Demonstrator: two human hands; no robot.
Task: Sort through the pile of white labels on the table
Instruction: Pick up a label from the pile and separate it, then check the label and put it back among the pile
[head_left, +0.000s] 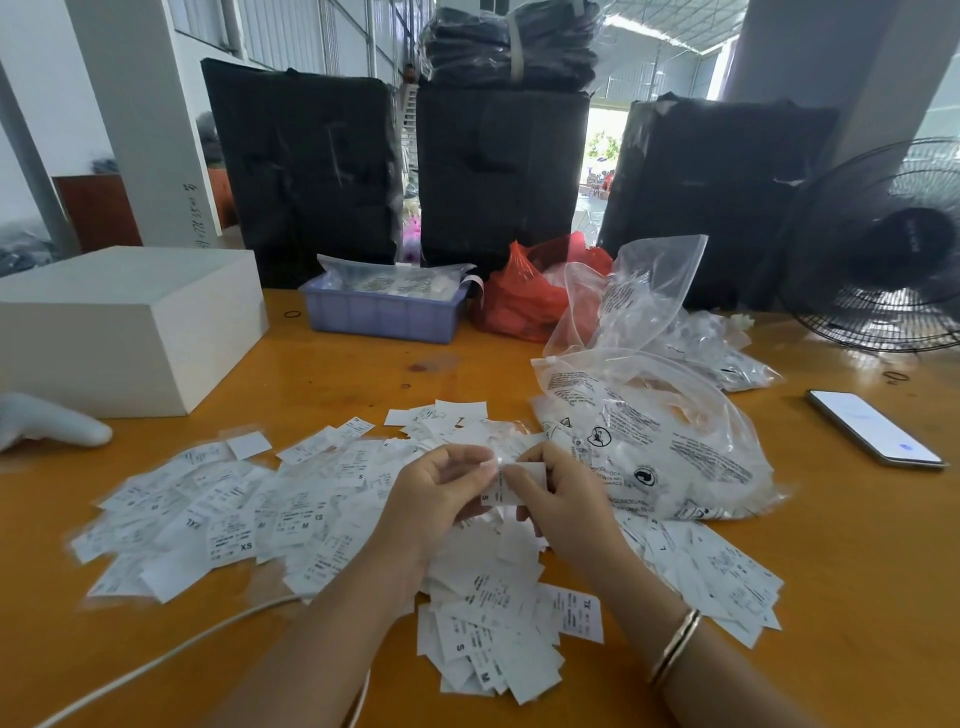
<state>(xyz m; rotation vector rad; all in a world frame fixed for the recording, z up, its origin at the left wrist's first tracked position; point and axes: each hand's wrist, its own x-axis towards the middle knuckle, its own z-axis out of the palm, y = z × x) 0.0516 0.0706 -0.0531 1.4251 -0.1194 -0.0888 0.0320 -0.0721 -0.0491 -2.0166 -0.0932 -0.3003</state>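
A wide pile of small white labels (249, 509) printed with size letters covers the orange table (857, 545) in front of me. More of these labels (493, 623) lie heaped between my forearms. Both hands are raised just above the pile's middle. My left hand (436, 493) and my right hand (550, 493) pinch the same white label (506, 488) between fingertips and thumbs, an S printed at its lower edge. A bangle sits on my right wrist.
A printed clear plastic bag (665, 447) lies right of my hands, more bags behind it. A phone (875, 428) lies at the right, a fan (893, 249) beyond. A white box (124, 322), purple bin (384, 312), red bag (524, 296) and black bundles stand behind. A white cable (171, 657) runs at lower left.
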